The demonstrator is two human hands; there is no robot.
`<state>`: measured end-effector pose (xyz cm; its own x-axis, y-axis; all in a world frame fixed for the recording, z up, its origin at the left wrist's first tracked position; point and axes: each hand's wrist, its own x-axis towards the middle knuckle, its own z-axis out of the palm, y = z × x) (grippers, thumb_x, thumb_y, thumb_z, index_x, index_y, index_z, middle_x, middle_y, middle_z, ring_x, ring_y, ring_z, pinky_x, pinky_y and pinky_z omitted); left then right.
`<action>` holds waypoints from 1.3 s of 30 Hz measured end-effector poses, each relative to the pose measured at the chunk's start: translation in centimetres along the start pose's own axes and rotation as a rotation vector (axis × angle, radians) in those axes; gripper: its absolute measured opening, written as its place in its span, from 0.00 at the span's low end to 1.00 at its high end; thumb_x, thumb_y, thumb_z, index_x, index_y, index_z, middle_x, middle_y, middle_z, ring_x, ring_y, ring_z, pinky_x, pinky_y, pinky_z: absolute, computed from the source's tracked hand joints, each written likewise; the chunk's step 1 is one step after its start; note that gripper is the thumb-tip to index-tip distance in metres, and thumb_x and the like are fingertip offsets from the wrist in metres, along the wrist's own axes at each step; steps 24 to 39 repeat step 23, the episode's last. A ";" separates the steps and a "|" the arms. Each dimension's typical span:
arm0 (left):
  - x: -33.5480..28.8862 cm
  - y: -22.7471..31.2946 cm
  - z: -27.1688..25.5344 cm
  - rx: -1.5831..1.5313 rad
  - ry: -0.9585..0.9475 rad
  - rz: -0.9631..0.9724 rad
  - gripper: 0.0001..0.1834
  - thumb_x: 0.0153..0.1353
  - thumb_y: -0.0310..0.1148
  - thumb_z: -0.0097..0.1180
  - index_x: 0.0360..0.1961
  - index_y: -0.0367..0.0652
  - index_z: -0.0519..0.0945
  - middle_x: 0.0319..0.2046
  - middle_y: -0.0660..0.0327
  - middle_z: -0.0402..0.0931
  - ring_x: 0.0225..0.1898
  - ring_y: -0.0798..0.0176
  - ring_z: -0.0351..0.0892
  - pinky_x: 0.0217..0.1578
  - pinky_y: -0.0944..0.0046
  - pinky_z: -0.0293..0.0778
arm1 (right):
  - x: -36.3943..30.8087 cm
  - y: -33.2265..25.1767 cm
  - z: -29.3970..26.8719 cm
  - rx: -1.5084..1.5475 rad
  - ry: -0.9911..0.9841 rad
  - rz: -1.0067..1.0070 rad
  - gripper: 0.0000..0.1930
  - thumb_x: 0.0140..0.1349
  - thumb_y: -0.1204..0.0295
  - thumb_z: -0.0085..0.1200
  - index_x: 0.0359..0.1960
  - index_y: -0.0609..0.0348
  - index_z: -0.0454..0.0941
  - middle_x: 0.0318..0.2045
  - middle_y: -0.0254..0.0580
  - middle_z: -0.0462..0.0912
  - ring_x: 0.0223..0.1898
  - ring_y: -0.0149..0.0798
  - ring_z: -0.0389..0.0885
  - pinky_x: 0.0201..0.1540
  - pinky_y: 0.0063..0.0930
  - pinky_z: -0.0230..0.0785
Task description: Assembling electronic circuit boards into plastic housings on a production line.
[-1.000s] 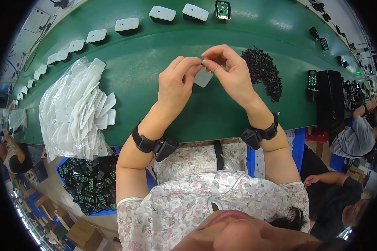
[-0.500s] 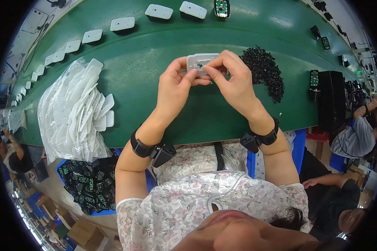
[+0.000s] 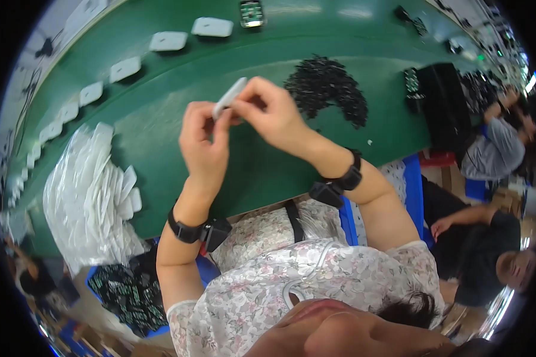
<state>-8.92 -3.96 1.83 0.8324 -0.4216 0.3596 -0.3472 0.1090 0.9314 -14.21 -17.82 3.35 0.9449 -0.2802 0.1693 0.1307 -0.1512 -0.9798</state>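
A white plastic cover [image 3: 230, 97] is held above the green table [image 3: 161, 125], tilted so that its narrow edge shows. My left hand [image 3: 203, 135] grips its lower left end between thumb and fingers. The bent fingers of my right hand [image 3: 273, 112] pinch its right side. Whether a small part sits in the cover is hidden by the tilt. Beyond my right hand lies a heap of small black parts [image 3: 330, 83]. A clear plastic bag [image 3: 71, 202] full of white covers lies to the left of my left hand.
White-topped black housings [image 3: 125, 69] curve along the table's far left. An open housing with a green circuit board [image 3: 252, 13] stands at the far edge. At right is a black box [image 3: 443, 104]. Below the table, a blue bin [image 3: 152, 332] holds circuit boards. A person [image 3: 479, 250] sits at right.
The white cover has turned from face-up to nearly edge-on. Both hands remain on it. The whole view has shifted and turned, so the table and its things appear farther left.
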 end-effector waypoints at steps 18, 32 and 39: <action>0.9 0.9 -0.3 -0.327 -0.058 -0.190 0.04 0.65 0.25 0.52 0.35 0.35 0.72 0.27 0.59 0.76 0.27 0.68 0.78 0.30 0.72 0.73 | 0.5 -0.9 -1.5 -0.171 0.062 -0.017 0.14 0.55 0.67 0.65 0.34 0.58 0.71 0.27 0.27 0.71 0.26 0.20 0.64 0.28 0.15 0.59; 0.8 1.0 -1.1 -0.410 -0.079 -0.280 0.06 0.64 0.28 0.53 0.36 0.35 0.72 0.28 0.56 0.78 0.27 0.66 0.79 0.32 0.71 0.74 | 1.4 -0.5 -2.8 -0.280 -0.105 -0.153 0.23 0.55 0.65 0.65 0.51 0.54 0.73 0.38 0.28 0.72 0.28 0.21 0.62 0.28 0.13 0.57; 0.8 1.0 -1.1 -0.410 -0.079 -0.280 0.06 0.64 0.28 0.53 0.36 0.35 0.72 0.28 0.56 0.78 0.27 0.66 0.79 0.32 0.71 0.74 | 1.4 -0.5 -2.8 -0.280 -0.105 -0.153 0.23 0.55 0.65 0.65 0.51 0.54 0.73 0.38 0.28 0.72 0.28 0.21 0.62 0.28 0.13 0.57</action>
